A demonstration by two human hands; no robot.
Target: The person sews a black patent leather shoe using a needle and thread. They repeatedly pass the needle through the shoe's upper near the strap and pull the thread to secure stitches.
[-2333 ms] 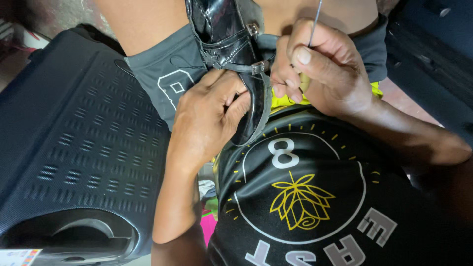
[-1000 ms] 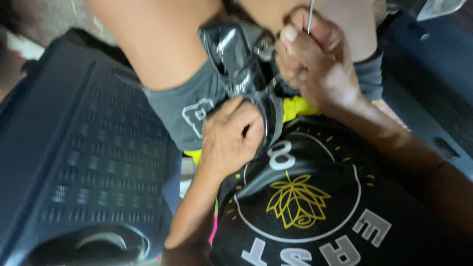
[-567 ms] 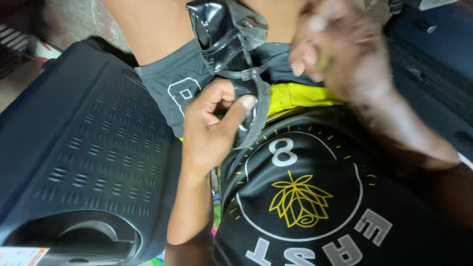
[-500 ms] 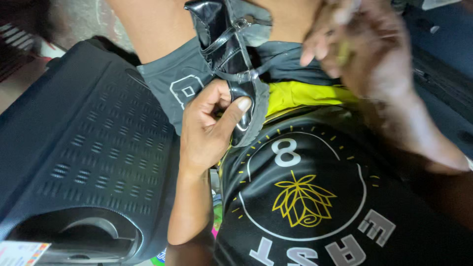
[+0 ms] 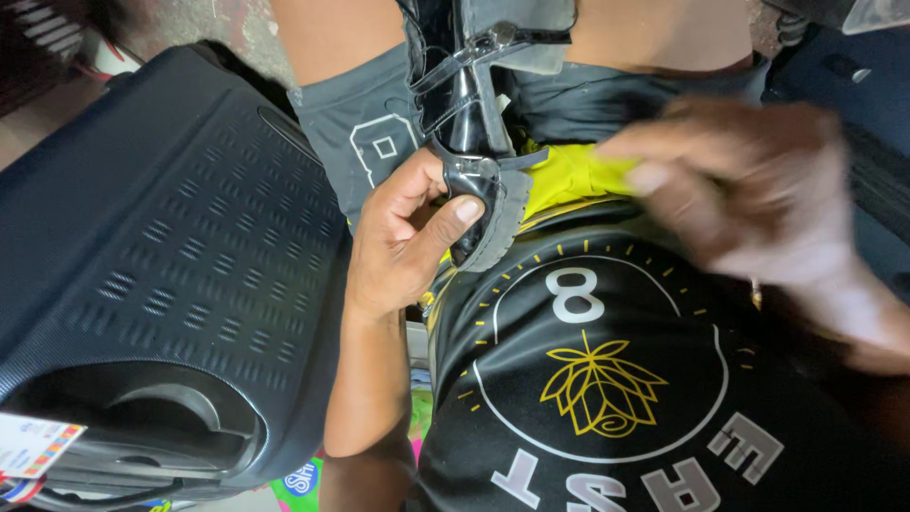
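A person's left hand pinches the heel of a black shoe wedged between their knees, while the blurred right hand, grip unclear, hovers beside it, work seemingly unfinished.

A small rectangular paper tag, white with red, blue and yellow patches, sits at the lower left edge on the dark suitcase. Just beneath the suitcase, a bright green printed package peeks out, partly hidden.
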